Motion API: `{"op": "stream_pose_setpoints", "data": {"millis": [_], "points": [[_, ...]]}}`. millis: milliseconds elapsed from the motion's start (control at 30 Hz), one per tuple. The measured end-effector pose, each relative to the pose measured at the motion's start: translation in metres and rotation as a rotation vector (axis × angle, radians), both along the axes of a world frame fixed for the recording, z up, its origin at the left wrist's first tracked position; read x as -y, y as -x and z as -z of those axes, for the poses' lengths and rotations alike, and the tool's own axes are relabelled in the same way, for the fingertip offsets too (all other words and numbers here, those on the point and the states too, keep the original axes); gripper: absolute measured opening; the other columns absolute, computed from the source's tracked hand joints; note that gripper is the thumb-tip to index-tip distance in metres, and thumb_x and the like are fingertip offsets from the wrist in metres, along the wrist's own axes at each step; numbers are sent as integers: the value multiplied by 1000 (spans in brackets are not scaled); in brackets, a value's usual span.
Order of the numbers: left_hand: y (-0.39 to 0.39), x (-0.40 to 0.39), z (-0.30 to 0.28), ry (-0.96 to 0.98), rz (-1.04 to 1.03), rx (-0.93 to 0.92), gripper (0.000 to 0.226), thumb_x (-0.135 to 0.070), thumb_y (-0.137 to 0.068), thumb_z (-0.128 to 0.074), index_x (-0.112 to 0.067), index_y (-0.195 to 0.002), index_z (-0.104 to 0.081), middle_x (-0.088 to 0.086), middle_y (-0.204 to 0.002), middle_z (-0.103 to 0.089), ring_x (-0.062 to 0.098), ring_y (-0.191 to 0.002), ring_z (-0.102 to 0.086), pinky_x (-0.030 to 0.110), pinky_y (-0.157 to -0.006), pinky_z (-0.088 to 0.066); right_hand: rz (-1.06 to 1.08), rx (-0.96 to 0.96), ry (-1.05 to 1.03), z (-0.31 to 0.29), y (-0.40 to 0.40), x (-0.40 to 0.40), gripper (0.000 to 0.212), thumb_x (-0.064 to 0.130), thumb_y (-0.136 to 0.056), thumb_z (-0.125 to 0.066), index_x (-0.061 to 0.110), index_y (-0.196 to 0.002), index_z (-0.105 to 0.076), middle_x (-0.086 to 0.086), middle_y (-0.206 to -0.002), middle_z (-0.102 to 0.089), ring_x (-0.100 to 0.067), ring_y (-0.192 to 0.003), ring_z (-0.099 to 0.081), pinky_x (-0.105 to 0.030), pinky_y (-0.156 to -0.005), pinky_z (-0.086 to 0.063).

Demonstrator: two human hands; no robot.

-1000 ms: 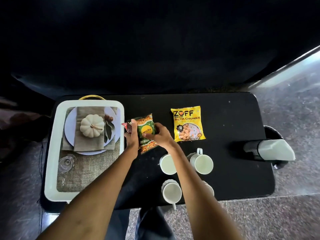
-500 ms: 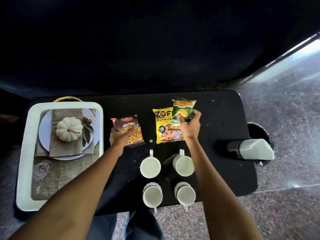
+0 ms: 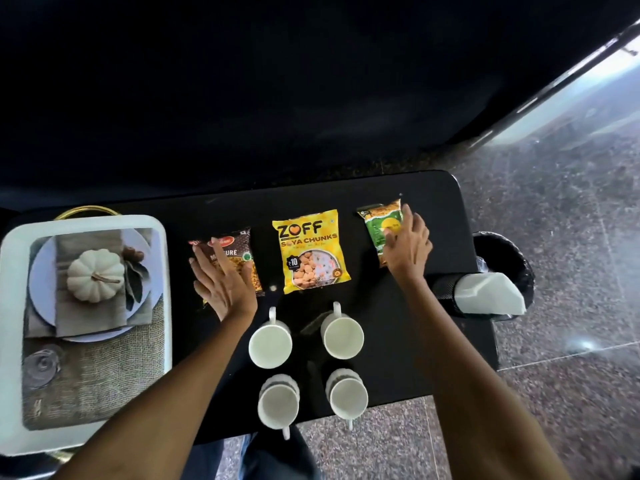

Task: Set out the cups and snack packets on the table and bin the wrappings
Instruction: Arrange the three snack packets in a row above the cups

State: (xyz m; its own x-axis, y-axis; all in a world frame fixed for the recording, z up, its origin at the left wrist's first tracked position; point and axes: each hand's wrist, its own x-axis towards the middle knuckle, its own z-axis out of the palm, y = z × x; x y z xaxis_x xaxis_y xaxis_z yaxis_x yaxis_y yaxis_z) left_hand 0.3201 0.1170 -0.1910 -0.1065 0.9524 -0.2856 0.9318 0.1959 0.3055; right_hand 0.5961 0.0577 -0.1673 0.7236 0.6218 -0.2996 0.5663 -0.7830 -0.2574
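Three snack packets lie in a row on the black table. My left hand rests flat, fingers spread, on the brown mixture packet. The yellow soya chunks packet lies untouched in the middle. My right hand presses on the green packet at the right, fingers on top of it. Several white cups stand in two rows nearer me: two at the back and two at the table's front edge.
A white tray at the left holds a plate, napkin, white pumpkin and an upturned glass on burlap. A black bin stands off the table's right end, with a dark roll and white wrapping lying over it.
My right hand carried the green packet from over the yellow packet to the right and set it on the table. My left hand flattened onto the brown packet. The camera shifted closer.
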Motion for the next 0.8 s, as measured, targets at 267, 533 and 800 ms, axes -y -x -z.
{"op": "stream_pose_setpoints", "data": {"millis": [267,533,800], "points": [[-3,4,4,49,181,-108,75,-40,-93,-45,-13,-151,-7,18,-159,0,39,-147,4,64,-113,-2,-126,108,108,19,16,28,60,31,-97,-39,22,-150,-11,-14,-159,-6,-36,-145,-13,-55,-102,-35],[-4,-2,7,115,180,-122,77,-43,-92,-45,-14,-151,-5,19,-159,2,40,-146,7,67,-111,-2,-55,96,161,24,9,21,64,33,-97,-41,22,-150,-7,-19,-158,-6,-44,-142,-19,-58,-94,-40],[3,0,4,46,241,-148,75,-42,-92,-44,-11,-151,-8,19,-159,-1,38,-147,3,62,-113,2,-286,156,151,28,6,24,70,46,-96,-37,8,-149,-12,-24,-157,-5,-39,-146,-2,-61,-112,-18]]}}
